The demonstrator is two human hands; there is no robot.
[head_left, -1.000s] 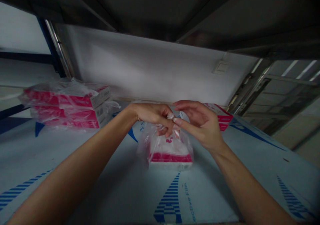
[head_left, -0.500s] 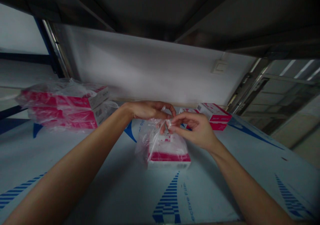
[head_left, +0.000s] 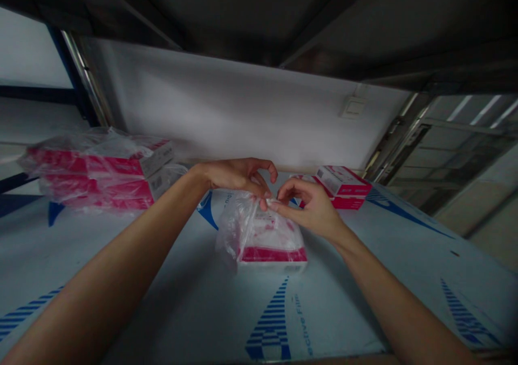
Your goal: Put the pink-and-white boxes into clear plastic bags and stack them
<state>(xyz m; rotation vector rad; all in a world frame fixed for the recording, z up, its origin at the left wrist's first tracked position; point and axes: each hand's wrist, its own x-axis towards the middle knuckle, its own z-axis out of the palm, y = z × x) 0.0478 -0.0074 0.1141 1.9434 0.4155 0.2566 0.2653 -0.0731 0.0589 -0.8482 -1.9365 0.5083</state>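
Note:
A white and pink box [head_left: 272,254] lies flat in front of me on the film-covered shelf, inside a clear plastic bag [head_left: 232,224]. The bag bunches up on the box's left and is gathered over its far part. My left hand [head_left: 243,177] pinches the gathered plastic from the left, with its index finger raised and curled. From the right, the thumb and fingers of my right hand [head_left: 309,205] pinch the same gathered bit, close against the left fingertips. Exactly how the plastic is twisted there is too blurred to make out.
Several pink and white boxes in clear plastic [head_left: 109,173] are stacked at the left. More such boxes [head_left: 342,184] stand at the back right. A dark upper shelf [head_left: 243,14] hangs low overhead. Behind is a white wall with a switch [head_left: 353,107]; metal posts stand either side.
My left index finger has lifted from the plastic, and both hands' fingertips have drawn together at the gather. The box has stayed in place; the view has shifted slightly.

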